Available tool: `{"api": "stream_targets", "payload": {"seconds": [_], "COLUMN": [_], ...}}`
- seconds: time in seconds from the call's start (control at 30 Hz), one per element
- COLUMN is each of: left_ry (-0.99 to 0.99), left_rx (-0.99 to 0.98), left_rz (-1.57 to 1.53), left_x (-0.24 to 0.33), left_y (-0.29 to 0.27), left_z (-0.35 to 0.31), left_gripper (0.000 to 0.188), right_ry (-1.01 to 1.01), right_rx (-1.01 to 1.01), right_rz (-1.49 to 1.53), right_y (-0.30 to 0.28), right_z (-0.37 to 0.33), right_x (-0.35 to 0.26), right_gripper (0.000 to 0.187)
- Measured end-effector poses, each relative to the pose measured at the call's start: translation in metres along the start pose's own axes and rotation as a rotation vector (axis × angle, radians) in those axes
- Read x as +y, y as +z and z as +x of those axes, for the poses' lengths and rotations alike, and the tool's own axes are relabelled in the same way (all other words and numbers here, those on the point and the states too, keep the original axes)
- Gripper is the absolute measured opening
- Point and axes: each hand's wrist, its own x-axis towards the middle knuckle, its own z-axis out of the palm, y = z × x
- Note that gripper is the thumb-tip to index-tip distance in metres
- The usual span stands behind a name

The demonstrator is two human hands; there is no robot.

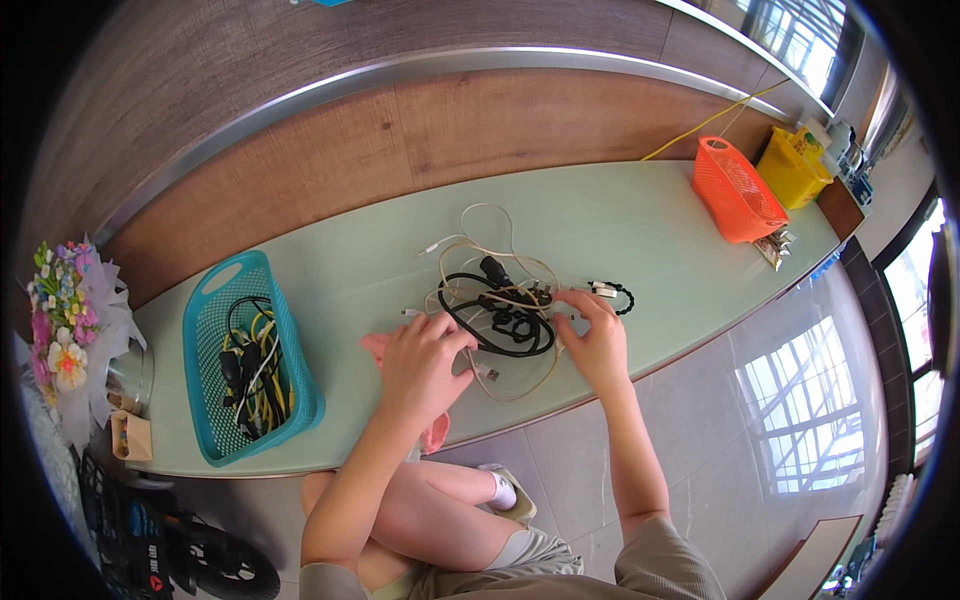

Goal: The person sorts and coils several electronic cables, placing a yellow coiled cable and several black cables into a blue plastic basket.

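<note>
Well to the left of the cable tangle (515, 322), at the table's end, I see a bunch of flowers (70, 330) wrapped in white, with a small tan box (131, 436) standing on its near side. Between these and the tangle stands the teal basket (197, 390), upright, with black, yellow and white cables (262, 375) heaped inside. My left hand (418, 365) is at the tangle's near left edge, palm down, fingers bent, thumb and forefinger a little apart at the tips; a thin white cable runs by them, but I cannot tell whether I am gripping it. A pink cloth (435, 433) shows partly from under that hand, left of and nearer me than the tangle. The tangle itself lies on the pale green table (350, 255) between my hands, a black coil with thin white cables looping over and around it. At its right edge my right hand (600, 345) has its thumb and forefinger slightly parted against the outer white loops; whether they pinch one I cannot tell. Just right of the tangle sits a small black loop (627, 298). Far right of the tangle, toward the back, stand the orange basket (730, 185) and, beyond it, the yellow basket (785, 175).
</note>
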Motion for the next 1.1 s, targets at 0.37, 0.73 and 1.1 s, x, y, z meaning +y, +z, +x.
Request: {"api": "stream_targets", "payload": {"seconds": [0.37, 0.73, 1.1], "left_ry": [0.042, 0.279, 0.293], "left_rx": [0.23, 0.042, -0.093], "left_rz": [-0.059, 0.008, -0.149], "left_x": [0.011, 0.005, 0.007], "left_y": [0.01, 0.016, 0.007], "left_z": [0.012, 0.015, 0.006], "left_gripper": [0.032, 0.026, 0.045], "right_ry": [-0.027, 0.074, 0.1], "right_rx": [-0.115, -0.37, -0.224], "right_rz": [1.012, 0.746, -0.08], "right_y": [-0.01, -0.041, -0.043], "right_z": [-0.015, -0.042, -0.054], "right_x": [-0.026, -0.033, -0.012], "right_gripper": [0.022, 0.033, 0.064]}}
